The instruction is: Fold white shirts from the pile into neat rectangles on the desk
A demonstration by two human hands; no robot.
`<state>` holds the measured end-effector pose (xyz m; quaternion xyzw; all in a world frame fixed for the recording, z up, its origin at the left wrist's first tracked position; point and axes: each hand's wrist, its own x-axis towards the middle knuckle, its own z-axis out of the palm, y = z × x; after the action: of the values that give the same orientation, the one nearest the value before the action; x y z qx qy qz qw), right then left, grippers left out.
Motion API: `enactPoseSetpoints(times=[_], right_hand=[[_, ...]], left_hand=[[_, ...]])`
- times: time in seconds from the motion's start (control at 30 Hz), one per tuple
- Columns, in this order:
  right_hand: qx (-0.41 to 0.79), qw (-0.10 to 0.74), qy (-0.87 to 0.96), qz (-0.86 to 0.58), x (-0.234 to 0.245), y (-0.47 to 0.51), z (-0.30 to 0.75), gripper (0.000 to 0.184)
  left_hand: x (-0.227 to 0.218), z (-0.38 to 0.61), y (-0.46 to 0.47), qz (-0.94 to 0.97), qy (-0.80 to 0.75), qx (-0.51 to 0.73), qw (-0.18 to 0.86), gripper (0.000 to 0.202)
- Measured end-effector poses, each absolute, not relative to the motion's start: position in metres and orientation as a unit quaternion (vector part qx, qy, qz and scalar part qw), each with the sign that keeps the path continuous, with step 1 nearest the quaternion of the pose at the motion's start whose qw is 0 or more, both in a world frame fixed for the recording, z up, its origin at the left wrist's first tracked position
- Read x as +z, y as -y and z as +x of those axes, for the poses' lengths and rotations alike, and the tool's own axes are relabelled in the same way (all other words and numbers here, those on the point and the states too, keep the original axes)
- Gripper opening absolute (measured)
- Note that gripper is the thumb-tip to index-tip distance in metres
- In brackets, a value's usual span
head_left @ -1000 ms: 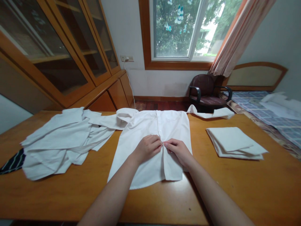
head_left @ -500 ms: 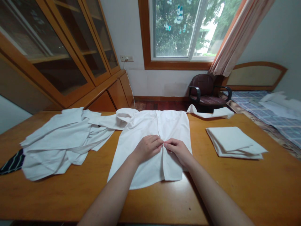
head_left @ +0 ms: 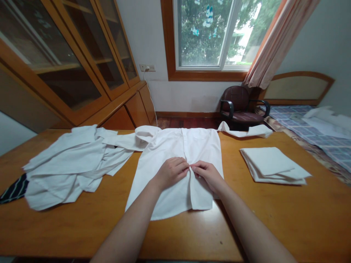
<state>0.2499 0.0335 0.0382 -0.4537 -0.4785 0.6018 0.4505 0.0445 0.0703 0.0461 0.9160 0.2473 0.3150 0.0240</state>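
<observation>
A white shirt (head_left: 153, 182) lies spread on the wooden table, its collar end hanging out of sight over the far edge and its sleeves stretched out to both sides. My left hand (head_left: 173, 171) is closed on the front placket, fingertips pinching the cloth. Facing it, my right hand (head_left: 207, 174) pinches the front edge between thumb and forefinger. The fingertips of both hands meet at the middle of the shirt. Any button there is hidden by the fingers. Below the hands the right front panel's edge stands slightly raised and apart from the left one.
A loose heap of white garments (head_left: 68, 164) covers the table's left side, with a dark striped cloth (head_left: 15, 189) poking out. Folded white garments (head_left: 271, 164) lie at the right. Beyond the wooden table (head_left: 274, 212) stand a brown armchair (head_left: 241, 106) and a bed (head_left: 323, 128).
</observation>
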Motion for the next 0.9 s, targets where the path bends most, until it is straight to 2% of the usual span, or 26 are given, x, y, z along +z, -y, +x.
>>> enactPoseSetpoints(times=[0.6, 0.9], right_hand=[[0.586, 0.438, 0.500, -0.463, 0.036, -0.035, 0.252, 0.025], [0.502, 0.429, 0.559, -0.501, 0.043, -0.035, 0.251, 0.025]], left_hand=[[0.047, 0.044, -0.071, 0.914, -0.225, 0.337, 0.010, 0.010], [0.045, 0.044, -0.071, 0.912, -0.230, 0.340, -0.006, 0.013]])
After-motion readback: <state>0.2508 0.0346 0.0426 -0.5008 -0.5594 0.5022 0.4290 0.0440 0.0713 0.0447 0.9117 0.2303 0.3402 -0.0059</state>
